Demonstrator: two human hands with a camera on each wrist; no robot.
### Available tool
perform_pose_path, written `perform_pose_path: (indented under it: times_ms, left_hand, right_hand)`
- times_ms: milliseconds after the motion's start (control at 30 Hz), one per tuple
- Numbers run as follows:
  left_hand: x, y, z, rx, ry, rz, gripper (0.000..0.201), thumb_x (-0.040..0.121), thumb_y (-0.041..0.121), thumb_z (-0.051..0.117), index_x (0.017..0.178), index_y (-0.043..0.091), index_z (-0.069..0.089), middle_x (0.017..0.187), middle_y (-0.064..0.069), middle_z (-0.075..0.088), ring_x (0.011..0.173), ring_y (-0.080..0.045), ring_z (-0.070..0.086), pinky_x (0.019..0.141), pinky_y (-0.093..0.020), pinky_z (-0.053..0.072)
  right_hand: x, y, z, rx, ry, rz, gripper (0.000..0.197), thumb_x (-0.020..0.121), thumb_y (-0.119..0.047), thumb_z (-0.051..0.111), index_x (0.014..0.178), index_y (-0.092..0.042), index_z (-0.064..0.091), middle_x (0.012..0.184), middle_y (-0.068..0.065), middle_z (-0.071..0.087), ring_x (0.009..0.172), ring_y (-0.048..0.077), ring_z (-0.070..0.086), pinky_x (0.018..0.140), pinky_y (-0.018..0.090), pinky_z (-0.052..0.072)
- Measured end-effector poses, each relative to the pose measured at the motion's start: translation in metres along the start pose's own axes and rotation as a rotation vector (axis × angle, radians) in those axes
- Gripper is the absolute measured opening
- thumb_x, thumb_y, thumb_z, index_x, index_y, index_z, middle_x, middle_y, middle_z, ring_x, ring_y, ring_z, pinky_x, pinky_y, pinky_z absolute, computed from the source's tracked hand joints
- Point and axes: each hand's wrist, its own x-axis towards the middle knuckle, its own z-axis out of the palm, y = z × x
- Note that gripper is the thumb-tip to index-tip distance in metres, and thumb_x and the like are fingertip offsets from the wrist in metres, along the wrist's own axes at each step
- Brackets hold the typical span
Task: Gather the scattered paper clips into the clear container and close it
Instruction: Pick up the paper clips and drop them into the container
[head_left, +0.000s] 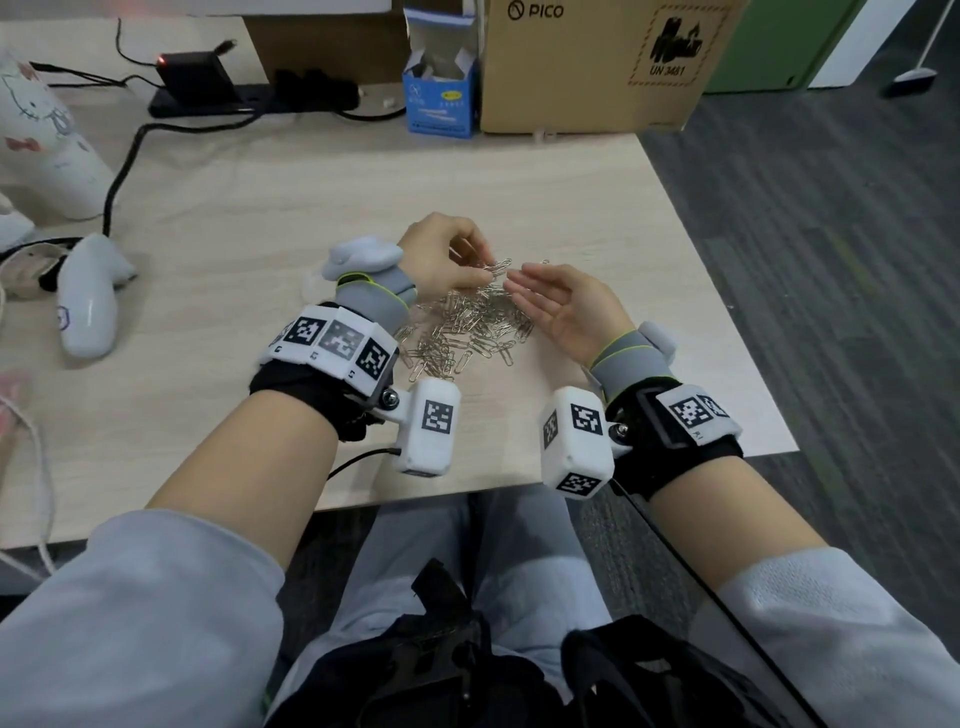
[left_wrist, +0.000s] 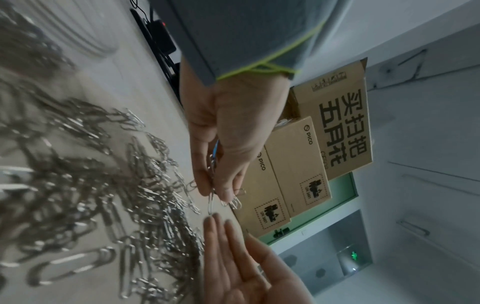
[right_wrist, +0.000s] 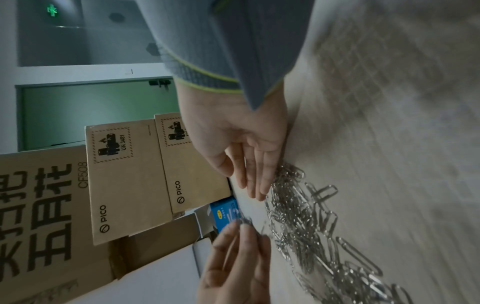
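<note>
Barely started: left hand (head_left: 441, 254) pinches a few paper clips (head_left: 496, 267) above the pile (head_left: 467, 332) on the table (head_left: 260, 208), right hand (head_left: 561, 306) flat and empty beside it, clear container not clearly visible.

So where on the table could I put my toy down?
Bare pale wooden tabletop lies between the silver paper clip pile and the blue cardboard box, and at the right edge. The middle is crowded with clips and both hands; the left holds a white controller.
</note>
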Motion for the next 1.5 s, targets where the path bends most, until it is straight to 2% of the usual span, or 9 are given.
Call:
perform_pose_path:
  times_ms: [133, 333, 500, 633, 733, 1033, 1200, 1367, 1500]
  left_hand:
    - [0.006, 0.021, 0.011, 0.015, -0.086, 0.097, 0.02, 0.059, 0.023, 0.071, 0.078, 0.019, 0.065, 0.072, -0.006, 0.063, 0.068, -0.016, 0.057, 0.072, -0.032, 0.05]
    - [0.017, 0.035, 0.018, 0.082, -0.119, 0.151, 0.021, 0.066, 0.008, 0.073, 0.087, 0.011, 0.068, 0.079, -0.007, 0.067, 0.073, -0.016, 0.065, 0.076, -0.03, 0.056]
    - [0.022, 0.03, 0.011, 0.126, 0.065, 0.162, 0.022, 0.076, 0.008, 0.068, 0.097, 0.014, 0.069, 0.099, -0.004, 0.07, 0.086, -0.011, 0.065, 0.078, -0.021, 0.051]
    - [0.016, 0.012, 0.011, 0.373, -0.08, 0.041, 0.066, 0.06, 0.048, 0.074, 0.12, 0.024, 0.06, 0.129, -0.005, 0.057, 0.126, -0.025, 0.045, 0.104, -0.033, 0.034]
    - [0.006, 0.004, 0.023, 0.586, -0.184, -0.013, 0.095, 0.048, 0.055, 0.083, 0.132, 0.028, 0.048, 0.142, -0.001, 0.043, 0.133, -0.026, 0.029, 0.104, -0.037, 0.024]
    - [0.009, -0.015, 0.026, 0.436, -0.034, -0.028, 0.043, 0.067, 0.029, 0.08, 0.105, 0.014, 0.067, 0.116, -0.018, 0.053, 0.109, -0.033, 0.05, 0.093, -0.03, 0.036]
    - [0.009, -0.016, 0.029, 0.385, 0.031, -0.035, 0.028, 0.073, 0.018, 0.075, 0.099, 0.009, 0.069, 0.108, -0.017, 0.061, 0.095, -0.03, 0.06, 0.081, -0.028, 0.042]
    - [0.009, -0.016, 0.026, 0.335, 0.081, -0.039, 0.02, 0.075, 0.012, 0.073, 0.094, 0.007, 0.07, 0.101, -0.015, 0.067, 0.079, -0.018, 0.052, 0.074, -0.023, 0.037]
    - [0.01, -0.016, 0.018, 0.28, 0.101, -0.055, 0.011, 0.073, 0.008, 0.072, 0.081, 0.015, 0.072, 0.08, -0.013, 0.069, 0.065, -0.02, 0.06, 0.067, -0.027, 0.049]
  right_hand:
    - [-0.001, -0.002, 0.013, 0.125, -0.085, 0.152, 0.033, 0.099, -0.019, 0.035, 0.086, 0.002, 0.057, 0.075, 0.014, 0.068, 0.066, 0.024, 0.07, 0.064, 0.03, 0.059]
    - [-0.003, -0.011, 0.018, 0.194, -0.13, 0.171, 0.041, 0.1, -0.011, 0.03, 0.084, -0.003, 0.066, 0.068, 0.009, 0.072, 0.058, 0.018, 0.071, 0.055, 0.026, 0.059]
    - [-0.004, -0.016, 0.007, 0.31, -0.045, 0.167, 0.03, 0.098, -0.008, 0.035, 0.087, 0.01, 0.055, 0.065, 0.024, 0.068, 0.056, 0.033, 0.07, 0.062, 0.032, 0.058]
    - [-0.005, -0.019, -0.003, 0.342, 0.017, 0.129, 0.027, 0.098, -0.007, 0.036, 0.086, 0.009, 0.054, 0.062, 0.022, 0.068, 0.053, 0.031, 0.069, 0.058, 0.031, 0.058]
    - [-0.005, -0.017, -0.007, 0.351, 0.037, 0.13, 0.027, 0.098, -0.007, 0.036, 0.087, 0.009, 0.055, 0.064, 0.023, 0.068, 0.054, 0.033, 0.069, 0.056, 0.032, 0.058]
    - [-0.007, -0.009, -0.012, 0.416, -0.002, 0.149, 0.031, 0.098, -0.009, 0.033, 0.091, 0.013, 0.054, 0.089, 0.029, 0.06, 0.085, 0.04, 0.058, 0.063, 0.036, 0.058]
    - [-0.011, -0.008, -0.013, 0.455, -0.008, 0.153, 0.034, 0.098, -0.011, 0.033, 0.092, 0.015, 0.053, 0.09, 0.032, 0.059, 0.111, 0.04, 0.052, 0.085, 0.047, 0.049]
    - [-0.011, -0.01, -0.013, 0.48, -0.005, 0.148, 0.034, 0.098, -0.011, 0.034, 0.091, 0.015, 0.055, 0.09, 0.033, 0.059, 0.094, 0.047, 0.056, 0.08, 0.05, 0.05]
    - [-0.012, -0.01, -0.013, 0.477, 0.0, 0.149, 0.034, 0.099, -0.011, 0.032, 0.091, 0.014, 0.054, 0.094, 0.033, 0.056, 0.123, 0.044, 0.047, 0.09, 0.044, 0.049]
